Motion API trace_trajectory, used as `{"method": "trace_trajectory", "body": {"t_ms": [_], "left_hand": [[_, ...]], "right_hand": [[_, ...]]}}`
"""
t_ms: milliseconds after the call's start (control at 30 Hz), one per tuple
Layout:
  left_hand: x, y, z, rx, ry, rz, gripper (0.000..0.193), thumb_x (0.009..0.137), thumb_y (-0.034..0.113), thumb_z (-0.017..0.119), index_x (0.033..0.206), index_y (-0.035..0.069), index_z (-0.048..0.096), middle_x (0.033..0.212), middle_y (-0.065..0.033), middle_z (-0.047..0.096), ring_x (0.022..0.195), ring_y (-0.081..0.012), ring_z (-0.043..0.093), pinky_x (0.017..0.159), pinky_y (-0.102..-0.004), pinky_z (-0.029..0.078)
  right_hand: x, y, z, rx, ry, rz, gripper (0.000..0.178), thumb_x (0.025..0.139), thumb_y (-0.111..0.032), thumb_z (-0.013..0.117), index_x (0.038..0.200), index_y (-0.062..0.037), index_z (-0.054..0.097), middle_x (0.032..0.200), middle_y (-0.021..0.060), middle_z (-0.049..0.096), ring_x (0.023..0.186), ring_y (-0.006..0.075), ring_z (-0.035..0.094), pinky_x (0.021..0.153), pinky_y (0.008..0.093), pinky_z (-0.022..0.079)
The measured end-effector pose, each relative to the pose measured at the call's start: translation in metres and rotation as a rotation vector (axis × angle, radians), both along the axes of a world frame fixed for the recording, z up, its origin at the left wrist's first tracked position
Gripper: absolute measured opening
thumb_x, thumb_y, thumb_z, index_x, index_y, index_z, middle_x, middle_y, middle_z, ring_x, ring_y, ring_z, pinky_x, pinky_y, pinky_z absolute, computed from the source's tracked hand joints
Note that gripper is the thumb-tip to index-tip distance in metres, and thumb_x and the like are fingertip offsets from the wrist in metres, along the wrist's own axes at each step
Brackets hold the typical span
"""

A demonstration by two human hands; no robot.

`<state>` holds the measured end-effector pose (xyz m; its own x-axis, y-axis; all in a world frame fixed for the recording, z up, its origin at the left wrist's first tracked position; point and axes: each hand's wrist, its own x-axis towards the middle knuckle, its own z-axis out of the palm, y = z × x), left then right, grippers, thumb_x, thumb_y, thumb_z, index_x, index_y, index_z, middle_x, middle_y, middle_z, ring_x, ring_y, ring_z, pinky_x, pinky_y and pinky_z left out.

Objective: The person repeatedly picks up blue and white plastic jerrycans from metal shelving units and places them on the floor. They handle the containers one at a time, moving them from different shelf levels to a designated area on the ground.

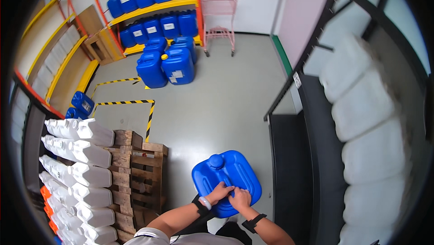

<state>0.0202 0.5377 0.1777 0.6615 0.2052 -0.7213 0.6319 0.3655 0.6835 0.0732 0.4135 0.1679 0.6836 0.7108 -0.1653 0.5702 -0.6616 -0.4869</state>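
Both hands in at the top of a blue jerrycan (pixel 244 169): left hand (pixel 220 192) and right hand (pixel 241 199) together, fingers curled, fingertips meeting over the handle area. Can't tell if clamped; handle covered. Screw cap (pixel 217 161) on, at the far-left part of the top. Held or standing close in front of the body, over the grey floor (pixel 226 100), between the right edge of the wooden pallets (pixel 122 159) and the left edge of the black rack (pixel 291 154).

Step in hand, best guess: getting a hold at the handle. Next move calls for a full wrap and a level can, clear of both edges.

Hidden: palms, base, near side; can't confirm floor contact. White jerrycans (pixel 92 176) left of the pallets, cut off at the lower edge. Translucent containers (pixel 361 114) on the black rack, smeared toward the lens rim.
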Motion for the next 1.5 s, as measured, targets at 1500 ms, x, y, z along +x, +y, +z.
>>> {"method": "trace_trajectory", "body": {"t_ms": [1500], "left_hand": [[-0.068,0.969,0.069,0.342,-0.136,1.181,0.024,0.079,0.020,0.063,0.076,0.000,0.050,0.069,-0.0054,0.055,0.062,-0.0112,0.055,0.059,-0.0230,0.049]], "right_hand": [[0.025,1.093,0.094,0.259,0.006,1.163,0.022,0.065,-0.020,0.062,0.077,-0.0033,0.056,0.069,0.0181,0.059,0.066,0.0335,0.058,0.062,0.0424,0.046]]}}
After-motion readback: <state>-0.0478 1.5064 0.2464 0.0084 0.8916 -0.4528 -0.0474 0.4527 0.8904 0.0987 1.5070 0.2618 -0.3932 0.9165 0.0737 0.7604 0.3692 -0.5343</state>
